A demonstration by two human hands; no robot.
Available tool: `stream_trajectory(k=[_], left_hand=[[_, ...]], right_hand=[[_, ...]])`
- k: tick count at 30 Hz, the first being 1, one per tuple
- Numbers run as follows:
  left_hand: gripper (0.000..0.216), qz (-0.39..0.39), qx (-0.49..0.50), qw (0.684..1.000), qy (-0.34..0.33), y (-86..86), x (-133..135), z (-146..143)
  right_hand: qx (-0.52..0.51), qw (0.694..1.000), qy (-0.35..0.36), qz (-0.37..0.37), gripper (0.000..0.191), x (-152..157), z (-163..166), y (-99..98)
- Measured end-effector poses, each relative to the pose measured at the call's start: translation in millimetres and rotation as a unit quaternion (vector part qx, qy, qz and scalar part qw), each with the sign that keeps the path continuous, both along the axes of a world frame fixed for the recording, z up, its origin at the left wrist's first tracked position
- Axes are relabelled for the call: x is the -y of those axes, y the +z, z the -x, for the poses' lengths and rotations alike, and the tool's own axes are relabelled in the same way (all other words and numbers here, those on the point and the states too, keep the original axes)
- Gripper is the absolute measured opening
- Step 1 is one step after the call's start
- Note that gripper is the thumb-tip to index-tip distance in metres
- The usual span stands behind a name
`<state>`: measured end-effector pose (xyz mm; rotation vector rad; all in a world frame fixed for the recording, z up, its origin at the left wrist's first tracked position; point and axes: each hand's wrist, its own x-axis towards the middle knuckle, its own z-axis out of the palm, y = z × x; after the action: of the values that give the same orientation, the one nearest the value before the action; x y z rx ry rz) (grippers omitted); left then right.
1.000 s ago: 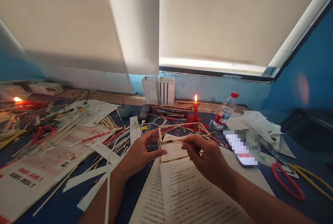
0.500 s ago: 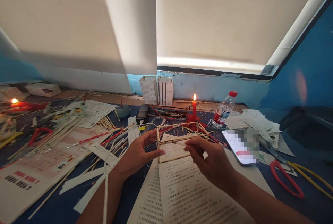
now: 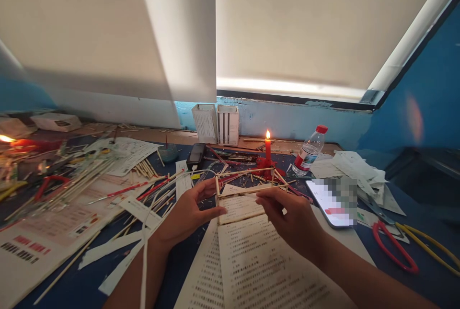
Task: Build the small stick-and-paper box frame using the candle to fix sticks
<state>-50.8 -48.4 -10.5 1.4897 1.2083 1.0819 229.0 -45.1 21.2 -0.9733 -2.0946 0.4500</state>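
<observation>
Right hand (image 3: 291,220) has shifted slightly rightward along a matchstick frame (image 3: 247,190), which sits between both hands' fingers, above printed paper (image 3: 251,261). Left fingers (image 3: 212,211) curl at its near corner; cannot tell if either hand grips. Joining sticks seems in hand; next seems to need steadying.

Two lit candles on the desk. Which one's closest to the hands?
The upright red candle, just behind the wooden stick frame and beyond the right hand. The other lit candle sits at the far left edge of view, much farther away.
</observation>
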Motion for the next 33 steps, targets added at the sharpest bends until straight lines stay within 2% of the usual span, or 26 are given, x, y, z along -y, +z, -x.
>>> stream_trajectory(k=[6, 9, 15, 22, 29, 33], left_hand=[[0.078, 0.007, -0.001, 1.0, 0.005, -3.6, -1, 2], [0.078, 0.005, 0.003, 1.0, 0.001, -4.4, -1, 2], [0.074, 0.0, 0.001, 1.0, -0.007, -3.8, -1, 2], [0.074, 0.004, 0.007, 1.0, -0.006, -3.5, 0, 1], [0.075, 0.004, 0.011, 1.0, -0.008, -2.5, -2, 0], [0.074, 0.002, 0.012, 1.0, -0.012, -4.2, -3, 1]], right_hand=[[0.021, 0.997, -0.064, -0.021, 0.014, -4, -31, -0.6], [0.014, 0.997, -0.069, -0.028, 0.015, -2, -34, 0.5], [0.011, 0.998, -0.013, -0.058, 0.014, 5, -13, 4.2], [0.017, 0.995, 0.049, -0.08, 0.02, 2, 0, -4.8], [0.044, 0.989, -0.022, -0.138, 0.017, 1, -21, -2.3], [0.051, 0.987, -0.055, -0.146, 0.015, 3, -33, -0.9]])
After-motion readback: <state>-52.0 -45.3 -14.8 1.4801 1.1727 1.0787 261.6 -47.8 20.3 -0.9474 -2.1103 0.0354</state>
